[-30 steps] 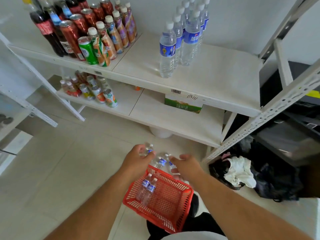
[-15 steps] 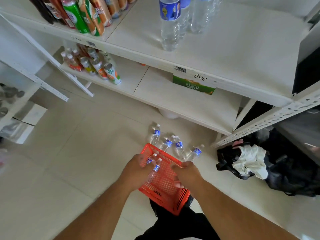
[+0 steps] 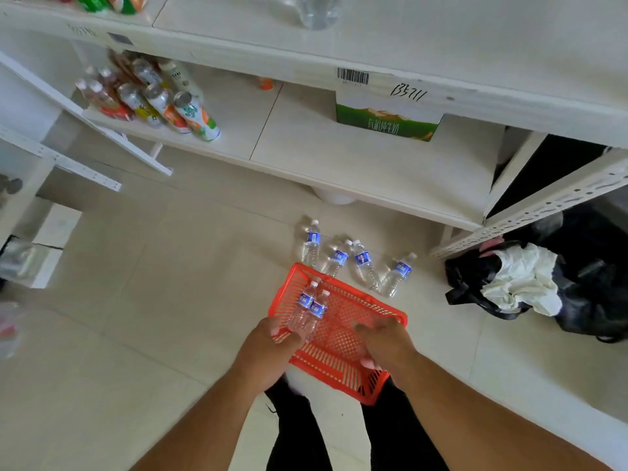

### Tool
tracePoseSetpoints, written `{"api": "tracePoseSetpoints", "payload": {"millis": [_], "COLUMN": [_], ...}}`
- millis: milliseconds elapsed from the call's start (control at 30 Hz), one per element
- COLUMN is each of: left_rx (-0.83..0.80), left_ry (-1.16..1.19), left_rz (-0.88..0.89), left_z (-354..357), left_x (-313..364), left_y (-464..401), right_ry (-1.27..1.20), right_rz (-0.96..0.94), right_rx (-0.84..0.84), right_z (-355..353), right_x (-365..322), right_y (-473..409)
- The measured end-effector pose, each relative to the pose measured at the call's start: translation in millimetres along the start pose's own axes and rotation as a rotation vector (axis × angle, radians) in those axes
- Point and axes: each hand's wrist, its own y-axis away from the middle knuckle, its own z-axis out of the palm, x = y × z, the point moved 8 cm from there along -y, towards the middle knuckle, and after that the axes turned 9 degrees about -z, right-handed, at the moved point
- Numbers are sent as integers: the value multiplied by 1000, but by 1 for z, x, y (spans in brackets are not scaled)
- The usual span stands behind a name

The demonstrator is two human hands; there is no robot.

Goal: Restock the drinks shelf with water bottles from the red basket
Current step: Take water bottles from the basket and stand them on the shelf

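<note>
A red basket (image 3: 343,331) sits low over the tiled floor, held at its near sides. My left hand (image 3: 268,348) grips its left rim beside two small water bottles (image 3: 309,311) that lie inside. My right hand (image 3: 385,341) grips the right rim. Several more water bottles (image 3: 363,263) with blue labels lie on the floor just beyond the basket. The drinks shelf (image 3: 407,39) is above, and the base of a water bottle (image 3: 317,11) shows at its top edge.
The lower shelf (image 3: 339,154) holds cans and bottles (image 3: 159,100) at the left and a green carton (image 3: 387,120). A black bag with white cloth (image 3: 523,283) lies on the floor at the right. White boxes (image 3: 51,239) stand at the left.
The view has tilted down, so the top shelf's bottles have mostly left the frame. Both hands have closed on the basket's sides, and it has drawn back from the floor bottles.
</note>
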Motion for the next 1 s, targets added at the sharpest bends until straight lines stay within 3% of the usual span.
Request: {"api": "tracePoseSetpoints", "payload": {"millis": [400,1000], "left_rx": [-163,-193], "left_ry": [-120,-282], "left_rz": [27,69], "left_z": [72,213], "left_x": [-84,-218], "left_y": [-198,-471], "right_ry": [-79,11], "right_rz": [103,178], "right_rx": [185,121], "right_z": [96,241], "right_x": [101,257], "right_y": [-159,-439]}}
